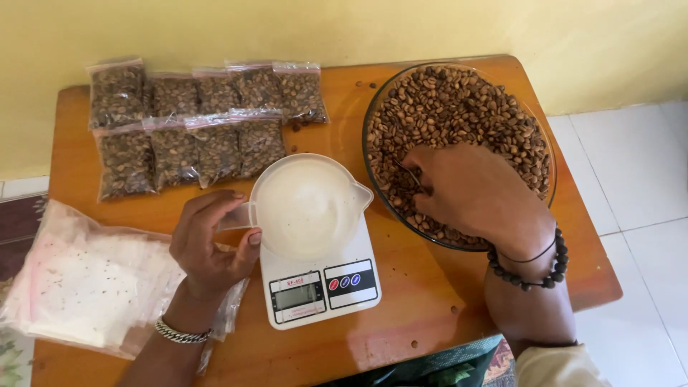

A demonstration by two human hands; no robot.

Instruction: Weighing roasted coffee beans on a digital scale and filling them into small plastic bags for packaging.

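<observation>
Right grip [469, 190] in coffee beans [459, 107], left grip [215, 240] on cup handle [236, 216]

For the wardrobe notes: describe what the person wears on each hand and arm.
Both forearms are bare. The left hand has a silver chain-link bracelet at the wrist. The right hand has a dark round-bead bracelet and a thin black cord at the wrist. No rings or gloves show.

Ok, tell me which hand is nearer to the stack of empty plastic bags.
Left. The left hand holds the handle of the white jug on the scale, right beside the empty plastic bags. The right hand is far across the table, in the glass bowl of coffee beans.
</observation>
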